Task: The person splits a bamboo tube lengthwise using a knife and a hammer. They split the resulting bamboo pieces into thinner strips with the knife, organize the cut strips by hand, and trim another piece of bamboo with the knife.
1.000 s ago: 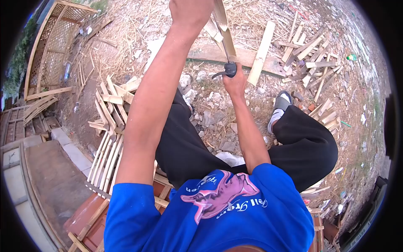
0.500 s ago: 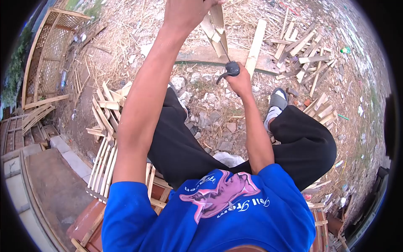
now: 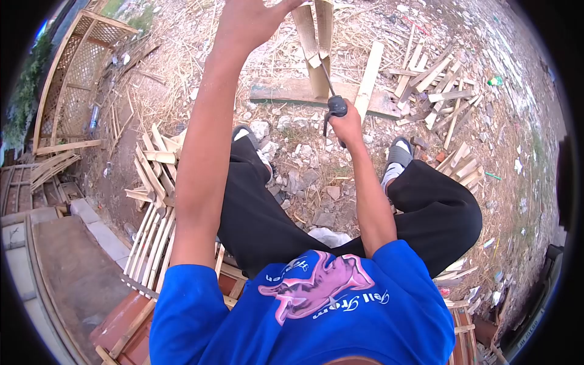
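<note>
My right hand [image 3: 347,125] is wrapped round the black handle [image 3: 336,106] of a tool with a thin metal blade [image 3: 327,78], seen nearly edge-on. This blade reaches into a piece of bamboo [image 3: 317,79], whose upper part is parted into two halves. The bamboo's lower end meets a wooden plank [image 3: 277,91] on the ground. My left hand [image 3: 252,23] is at the top edge of the view, its thumb stretched out beside the bamboo's upper end. The other left fingers are cut off by the frame, and contact with the bamboo cannot be made out.
A pale bamboo strip [image 3: 369,76] leans across the plank. Split pieces [image 3: 447,88] lie heaped at the right, with another pile [image 3: 159,161] at the left. Rubble [image 3: 298,179] covers the ground between my feet. A lattice panel [image 3: 79,67] stands far left.
My left hand has moved left, and its thumb now stretches out. The tool's handle has turned in my right hand, and the bamboo's halves appear farther apart and more upright.
</note>
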`<state>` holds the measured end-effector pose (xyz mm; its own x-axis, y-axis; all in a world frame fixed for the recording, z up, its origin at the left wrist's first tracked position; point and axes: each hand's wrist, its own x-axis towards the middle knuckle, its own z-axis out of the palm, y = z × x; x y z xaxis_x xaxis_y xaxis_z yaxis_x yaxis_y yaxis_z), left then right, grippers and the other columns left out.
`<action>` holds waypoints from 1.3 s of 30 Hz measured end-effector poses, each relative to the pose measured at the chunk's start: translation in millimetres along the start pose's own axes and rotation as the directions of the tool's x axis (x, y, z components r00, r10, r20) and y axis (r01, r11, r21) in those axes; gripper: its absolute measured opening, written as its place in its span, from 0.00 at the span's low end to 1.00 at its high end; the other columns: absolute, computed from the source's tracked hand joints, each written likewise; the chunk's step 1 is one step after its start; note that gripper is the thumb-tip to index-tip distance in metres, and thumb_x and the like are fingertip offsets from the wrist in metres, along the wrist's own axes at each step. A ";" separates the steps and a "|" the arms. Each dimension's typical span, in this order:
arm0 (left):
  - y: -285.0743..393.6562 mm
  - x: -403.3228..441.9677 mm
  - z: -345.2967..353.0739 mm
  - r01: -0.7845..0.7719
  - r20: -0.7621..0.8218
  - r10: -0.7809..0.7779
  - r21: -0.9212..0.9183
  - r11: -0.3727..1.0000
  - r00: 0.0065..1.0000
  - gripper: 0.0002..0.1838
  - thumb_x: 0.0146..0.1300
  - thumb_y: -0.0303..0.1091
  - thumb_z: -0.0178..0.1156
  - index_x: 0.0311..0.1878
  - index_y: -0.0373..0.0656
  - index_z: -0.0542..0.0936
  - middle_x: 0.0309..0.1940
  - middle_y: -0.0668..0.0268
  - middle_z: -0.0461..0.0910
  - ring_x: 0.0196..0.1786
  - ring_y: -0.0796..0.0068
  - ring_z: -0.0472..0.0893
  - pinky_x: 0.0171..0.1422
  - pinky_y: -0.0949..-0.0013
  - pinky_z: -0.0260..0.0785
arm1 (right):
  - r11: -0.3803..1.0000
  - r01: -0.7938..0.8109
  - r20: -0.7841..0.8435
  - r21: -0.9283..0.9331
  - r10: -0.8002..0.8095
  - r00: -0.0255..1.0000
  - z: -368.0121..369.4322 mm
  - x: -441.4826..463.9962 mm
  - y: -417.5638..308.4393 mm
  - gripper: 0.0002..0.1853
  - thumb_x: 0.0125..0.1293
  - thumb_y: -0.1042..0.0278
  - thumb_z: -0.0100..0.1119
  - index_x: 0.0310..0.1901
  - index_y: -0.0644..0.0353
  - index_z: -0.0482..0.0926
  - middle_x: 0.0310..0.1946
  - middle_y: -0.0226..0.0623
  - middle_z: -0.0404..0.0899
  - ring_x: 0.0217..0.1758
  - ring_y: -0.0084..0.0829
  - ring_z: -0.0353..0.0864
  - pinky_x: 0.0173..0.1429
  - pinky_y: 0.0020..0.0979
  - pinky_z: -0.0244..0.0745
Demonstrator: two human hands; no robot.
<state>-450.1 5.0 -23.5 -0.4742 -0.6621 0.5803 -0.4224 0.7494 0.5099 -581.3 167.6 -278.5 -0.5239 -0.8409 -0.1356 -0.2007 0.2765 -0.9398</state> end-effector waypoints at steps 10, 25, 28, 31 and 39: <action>-49.4 -6.7 -41.8 0.152 -0.279 -0.186 -0.138 0.979 0.942 0.18 0.72 0.42 0.61 0.51 0.34 0.80 0.41 0.61 0.84 0.43 0.72 0.83 0.49 0.69 0.74 | 0.966 0.054 -0.028 0.254 -0.049 0.998 -16.6 3.4 -67.3 0.17 0.54 0.73 0.69 0.45 0.63 0.78 0.32 0.32 0.81 0.33 0.23 0.78 0.40 0.28 0.74; -48.1 -40.1 32.3 -0.125 0.325 0.017 0.316 0.941 0.946 0.41 0.63 0.57 0.67 0.72 0.44 0.67 0.66 0.52 0.74 0.68 0.51 0.74 0.71 0.56 0.68 | 0.995 -0.036 0.071 -0.096 0.043 0.997 20.0 20.0 30.9 0.21 0.48 0.66 0.70 0.46 0.63 0.81 0.41 0.49 0.85 0.45 0.47 0.85 0.51 0.39 0.77; -50.6 -32.2 52.7 -0.163 0.256 0.085 0.299 0.940 0.963 0.29 0.63 0.56 0.65 0.57 0.43 0.78 0.40 0.54 0.83 0.44 0.48 0.84 0.48 0.52 0.78 | 0.997 -0.026 0.083 -0.067 0.031 0.996 11.3 14.5 30.7 0.21 0.49 0.67 0.71 0.47 0.64 0.81 0.41 0.48 0.85 0.44 0.44 0.85 0.51 0.39 0.76; -43.5 -27.2 57.3 -0.218 0.208 0.171 0.226 0.950 0.963 0.26 0.64 0.54 0.66 0.53 0.41 0.81 0.35 0.55 0.86 0.40 0.51 0.86 0.44 0.55 0.77 | 0.999 -0.038 0.091 -0.017 0.039 0.995 12.2 12.4 33.1 0.22 0.49 0.67 0.72 0.47 0.64 0.81 0.40 0.47 0.85 0.43 0.42 0.85 0.51 0.38 0.76; -14.4 -20.8 54.6 -0.181 0.158 0.157 0.147 0.972 0.975 0.13 0.60 0.36 0.66 0.44 0.41 0.77 0.40 0.54 0.82 0.42 0.47 0.83 0.44 0.50 0.76 | 0.994 -0.029 0.163 -0.102 0.046 0.986 -2.9 15.6 28.8 0.23 0.51 0.67 0.71 0.51 0.63 0.80 0.43 0.48 0.85 0.46 0.42 0.85 0.53 0.37 0.76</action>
<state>-476.4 7.8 -77.6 -0.6504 -0.5283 0.5457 -0.4390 0.8478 0.2975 -597.7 163.8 -306.9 -0.3908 -0.8919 -0.2277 -0.2688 0.3471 -0.8985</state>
